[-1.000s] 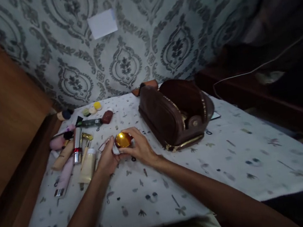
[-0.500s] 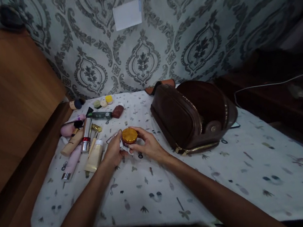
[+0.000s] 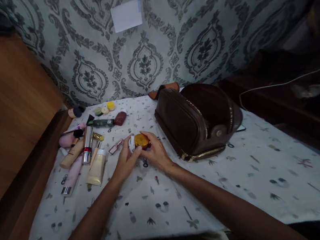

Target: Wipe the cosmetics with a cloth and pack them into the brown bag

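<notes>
My right hand (image 3: pixel 157 153) is closed round a small round amber jar (image 3: pixel 142 140), fingers on its far side and thumb near its front. Pressed against the jar's left side, my left hand (image 3: pixel 126 159) grips a crumpled white tissue (image 3: pixel 131 144). Both hands meet just above the cloth, and the jar's underside is hidden. Just left of my left hand lies a small pinkish clear tube (image 3: pixel 116 146). Farther left are a cream squeeze tube (image 3: pixel 97 169), a silver tube with a red band (image 3: pixel 87 146) and a pink bottle (image 3: pixel 72 175).
A brown leather bag (image 3: pixel 178 121) stands unzipped to the right. At the back lie a green tube (image 3: pixel 101 123), a dark red item (image 3: pixel 120 118) and small pots, one with a yellow lid (image 3: pixel 110 105). A wooden panel (image 3: pixel 6 100) borders the left side; a patterned curtain hangs behind.
The jar has tilted and shifted slightly right in my hands. The tissue has moved from beneath it to its left side. The view has swung a little to the right.
</notes>
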A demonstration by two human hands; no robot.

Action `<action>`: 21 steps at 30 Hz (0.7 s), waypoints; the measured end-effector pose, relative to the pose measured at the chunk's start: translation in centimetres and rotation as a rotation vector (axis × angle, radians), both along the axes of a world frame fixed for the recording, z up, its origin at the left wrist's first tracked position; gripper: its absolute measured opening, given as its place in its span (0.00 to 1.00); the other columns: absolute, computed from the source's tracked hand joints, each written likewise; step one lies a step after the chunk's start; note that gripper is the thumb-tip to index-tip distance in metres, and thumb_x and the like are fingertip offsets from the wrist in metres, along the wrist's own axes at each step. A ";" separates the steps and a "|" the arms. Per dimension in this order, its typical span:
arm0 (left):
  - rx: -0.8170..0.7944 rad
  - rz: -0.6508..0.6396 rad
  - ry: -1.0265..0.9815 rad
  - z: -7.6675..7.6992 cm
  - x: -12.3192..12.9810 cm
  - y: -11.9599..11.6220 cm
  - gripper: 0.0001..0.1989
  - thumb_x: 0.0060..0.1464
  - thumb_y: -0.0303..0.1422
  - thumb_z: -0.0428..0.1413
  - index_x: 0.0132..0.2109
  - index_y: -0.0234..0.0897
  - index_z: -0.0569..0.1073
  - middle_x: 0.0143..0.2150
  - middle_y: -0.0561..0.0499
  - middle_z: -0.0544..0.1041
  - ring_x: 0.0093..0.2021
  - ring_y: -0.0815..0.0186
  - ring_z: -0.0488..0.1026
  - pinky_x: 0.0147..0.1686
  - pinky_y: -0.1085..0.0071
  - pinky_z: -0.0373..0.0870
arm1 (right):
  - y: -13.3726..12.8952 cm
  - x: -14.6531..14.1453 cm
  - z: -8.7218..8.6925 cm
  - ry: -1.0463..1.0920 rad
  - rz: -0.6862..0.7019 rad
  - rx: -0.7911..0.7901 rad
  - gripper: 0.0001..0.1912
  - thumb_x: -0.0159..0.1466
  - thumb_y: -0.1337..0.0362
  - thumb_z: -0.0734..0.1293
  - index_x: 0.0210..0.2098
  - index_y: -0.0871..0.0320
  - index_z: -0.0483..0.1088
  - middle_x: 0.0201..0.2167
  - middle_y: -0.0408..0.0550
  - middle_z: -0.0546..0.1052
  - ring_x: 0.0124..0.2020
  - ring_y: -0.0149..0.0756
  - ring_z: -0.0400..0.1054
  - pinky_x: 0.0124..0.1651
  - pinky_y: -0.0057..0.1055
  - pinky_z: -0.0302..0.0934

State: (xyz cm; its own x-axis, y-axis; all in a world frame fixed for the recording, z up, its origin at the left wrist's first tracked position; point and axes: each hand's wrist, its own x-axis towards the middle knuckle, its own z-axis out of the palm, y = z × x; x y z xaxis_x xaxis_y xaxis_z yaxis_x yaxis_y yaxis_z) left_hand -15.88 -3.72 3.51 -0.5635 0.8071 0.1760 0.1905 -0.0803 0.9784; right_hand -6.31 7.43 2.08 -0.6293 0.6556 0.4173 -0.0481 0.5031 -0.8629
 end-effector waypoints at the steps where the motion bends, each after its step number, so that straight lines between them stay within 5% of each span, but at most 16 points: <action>1: -0.012 0.006 0.081 0.0 -0.1 -0.1 0.29 0.57 0.43 0.59 0.62 0.41 0.64 0.63 0.45 0.69 0.65 0.54 0.63 0.64 0.58 0.60 | 0.1 0.0 -0.1 -0.014 0.005 0.022 0.30 0.54 0.59 0.72 0.55 0.58 0.67 0.50 0.56 0.74 0.51 0.47 0.69 0.56 0.46 0.64; 6: -0.007 0.091 0.089 0.3 -0.9 -0.1 0.28 0.55 0.42 0.60 0.59 0.37 0.67 0.57 0.44 0.73 0.60 0.54 0.68 0.62 0.58 0.62 | 0.1 -0.1 -0.1 -0.039 0.115 0.018 0.36 0.52 0.60 0.73 0.59 0.60 0.66 0.50 0.56 0.73 0.52 0.47 0.68 0.57 0.46 0.64; 12: 0.005 0.054 -0.217 1.6 -1.4 -0.4 0.26 0.55 0.48 0.59 0.56 0.38 0.69 0.52 0.44 0.76 0.44 0.59 0.77 0.35 0.68 0.78 | 0.8 0.4 1.3 0.016 0.393 -0.337 0.29 0.58 0.55 0.70 0.57 0.57 0.68 0.52 0.54 0.75 0.52 0.42 0.71 0.51 0.40 0.69; 16: -0.012 0.070 -0.189 2.0 -1.2 -0.5 0.25 0.56 0.50 0.57 0.53 0.37 0.73 0.47 0.44 0.78 0.38 0.61 0.77 0.27 0.72 0.77 | 1.3 0.7 1.8 -0.015 0.358 -0.334 0.28 0.54 0.54 0.75 0.51 0.57 0.72 0.43 0.49 0.78 0.43 0.39 0.73 0.46 0.37 0.68; 19: -0.037 0.051 -0.137 2.2 -1.1 -0.5 0.24 0.57 0.50 0.55 0.51 0.37 0.74 0.45 0.45 0.79 0.37 0.62 0.77 0.27 0.73 0.76 | 1.3 0.6 1.8 -0.023 0.366 -0.351 0.31 0.51 0.55 0.77 0.51 0.58 0.72 0.40 0.47 0.78 0.40 0.37 0.72 0.47 0.37 0.67; 21: -0.038 0.072 -0.032 2.3 -1.1 -0.5 0.21 0.59 0.48 0.54 0.50 0.37 0.75 0.46 0.45 0.79 0.42 0.61 0.77 0.37 0.70 0.77 | 1.1 0.5 1.7 -0.007 0.403 -0.364 0.29 0.50 0.55 0.77 0.49 0.57 0.72 0.42 0.47 0.78 0.41 0.37 0.72 0.48 0.36 0.65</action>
